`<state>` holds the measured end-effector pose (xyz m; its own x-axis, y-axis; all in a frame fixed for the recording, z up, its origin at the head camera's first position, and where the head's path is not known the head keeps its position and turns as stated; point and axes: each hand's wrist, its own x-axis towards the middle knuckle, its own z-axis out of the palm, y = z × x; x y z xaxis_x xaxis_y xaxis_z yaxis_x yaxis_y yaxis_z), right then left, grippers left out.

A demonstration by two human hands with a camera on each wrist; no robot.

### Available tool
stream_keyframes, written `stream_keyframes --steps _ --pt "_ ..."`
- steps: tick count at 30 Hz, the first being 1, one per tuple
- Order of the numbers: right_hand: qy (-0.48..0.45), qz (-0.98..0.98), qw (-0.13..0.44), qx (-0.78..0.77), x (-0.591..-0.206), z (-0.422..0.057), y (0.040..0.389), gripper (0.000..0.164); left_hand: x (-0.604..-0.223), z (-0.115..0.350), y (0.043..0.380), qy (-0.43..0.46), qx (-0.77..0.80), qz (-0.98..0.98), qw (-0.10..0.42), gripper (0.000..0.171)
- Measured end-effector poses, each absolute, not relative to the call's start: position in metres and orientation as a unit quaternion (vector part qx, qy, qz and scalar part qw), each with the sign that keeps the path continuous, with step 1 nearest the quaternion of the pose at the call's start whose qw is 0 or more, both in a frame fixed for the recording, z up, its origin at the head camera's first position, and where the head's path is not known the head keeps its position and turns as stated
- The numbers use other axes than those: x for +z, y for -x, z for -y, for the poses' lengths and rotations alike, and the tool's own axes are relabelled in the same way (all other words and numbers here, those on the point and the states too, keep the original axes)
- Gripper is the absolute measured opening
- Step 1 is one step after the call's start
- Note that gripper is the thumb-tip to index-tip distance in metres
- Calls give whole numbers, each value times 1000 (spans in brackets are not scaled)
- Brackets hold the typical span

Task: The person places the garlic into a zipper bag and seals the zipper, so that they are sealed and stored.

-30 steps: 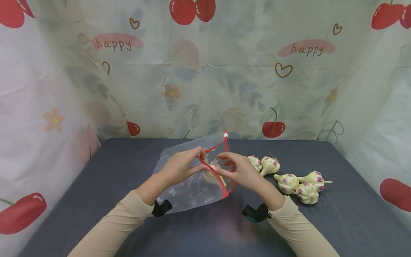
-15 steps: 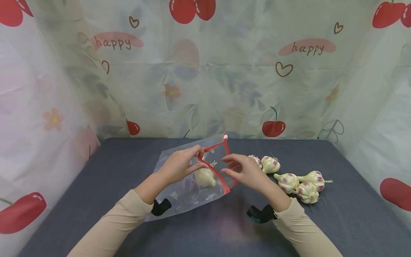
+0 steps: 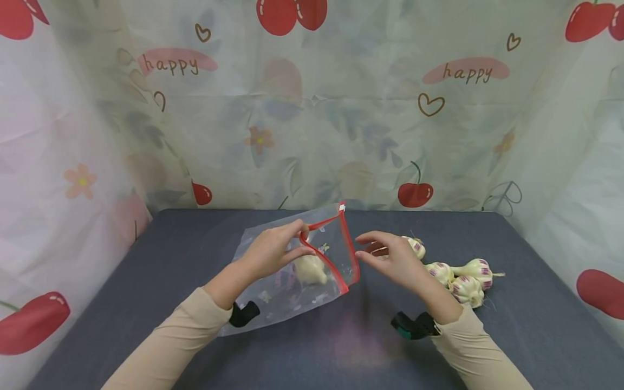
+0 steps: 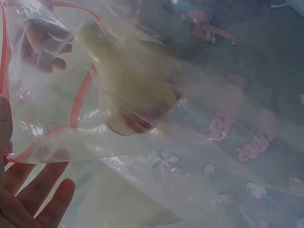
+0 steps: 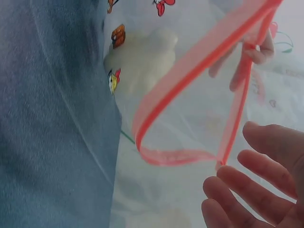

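My left hand (image 3: 274, 250) pinches the red-edged rim of a clear zip bag (image 3: 278, 309), holding its mouth open toward the right. Inside the bag lies a garlic bulb (image 3: 310, 270); through the film in the left wrist view the same bulb (image 4: 130, 80) shows purple streaks at its base. My right hand (image 3: 392, 257) is just right of the bag's mouth, fingers spread and holding nothing. In the right wrist view its fingers (image 5: 251, 190) are beside the red zip strip (image 5: 175, 90). Small cartoon prints dot the bag.
Several garlic bulbs (image 3: 468, 291) lie on the dark table (image 3: 536, 325) to the right, partly behind my right hand. A printed cloth (image 3: 312, 135) stands at the back and along both sides. Each wrist wears a black strap mount (image 3: 414, 326).
My right hand let go of the garlic bulb inside the bag and drew back out to the right. The bulb dropped lower in the bag. My left hand kept its grip.
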<state>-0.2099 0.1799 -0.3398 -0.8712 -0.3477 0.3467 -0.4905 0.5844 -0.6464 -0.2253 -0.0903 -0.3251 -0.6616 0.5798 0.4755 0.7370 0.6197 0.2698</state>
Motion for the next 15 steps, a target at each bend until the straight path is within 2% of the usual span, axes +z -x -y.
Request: stream_keyframes --steps 15 --pt "-202 903 118 360 -342 -213 205 28 -325 92 224 368 -234 884 167 31"
